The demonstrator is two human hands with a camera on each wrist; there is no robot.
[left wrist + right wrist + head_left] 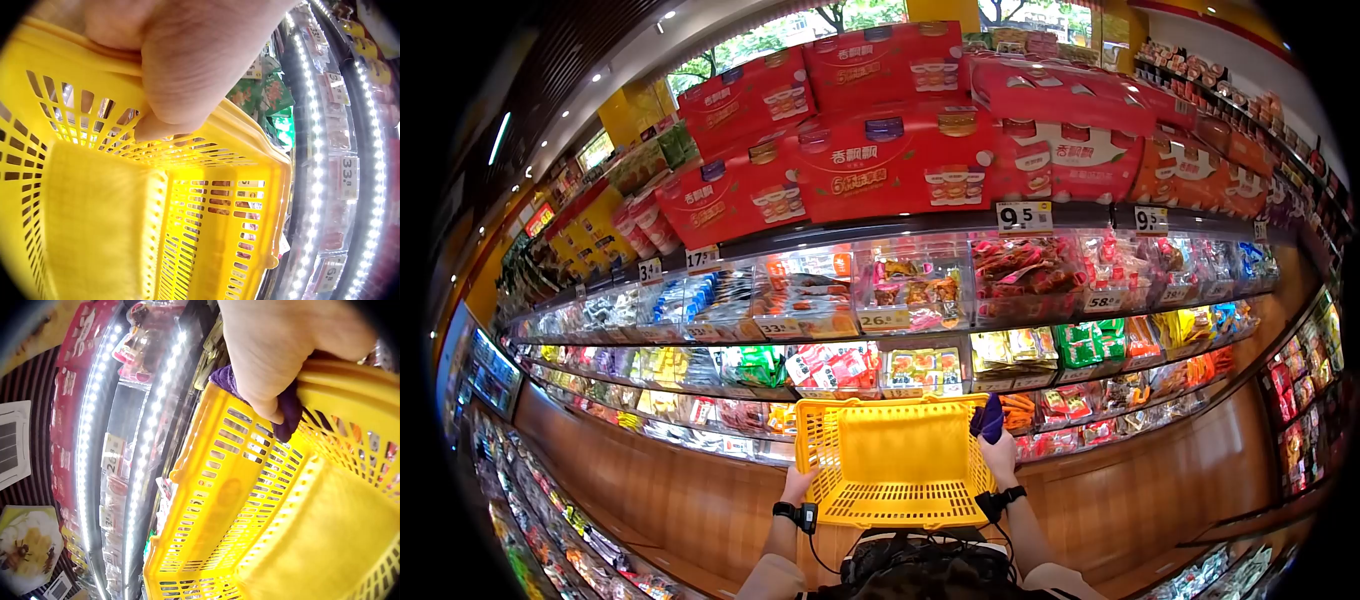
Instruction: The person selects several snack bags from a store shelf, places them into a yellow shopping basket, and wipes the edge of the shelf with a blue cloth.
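Observation:
In the head view a yellow plastic shopping basket [895, 445] with slotted walls is held before the body. Nothing lies on the visible part of its floor. My left hand [798, 486] grips the left side; the left wrist view shows the thumb [169, 119] bent over the rim to the inside. On the opposite side my right hand [1000, 458] grips the rim together with a crumpled purple cloth [988, 420]. The cloth [289, 412] hangs over the rim beneath my fingers in the right wrist view. Both hands' undersides are hidden.
Beyond the basket runs a lit store shelf with bagged snacks [1015, 270] in clear bins and price tags [885, 319]. Red drink cartons [890, 165] are stacked on top. Wooden floor [1140, 500] lies around me, with more racks [1305, 400] at right and lower left.

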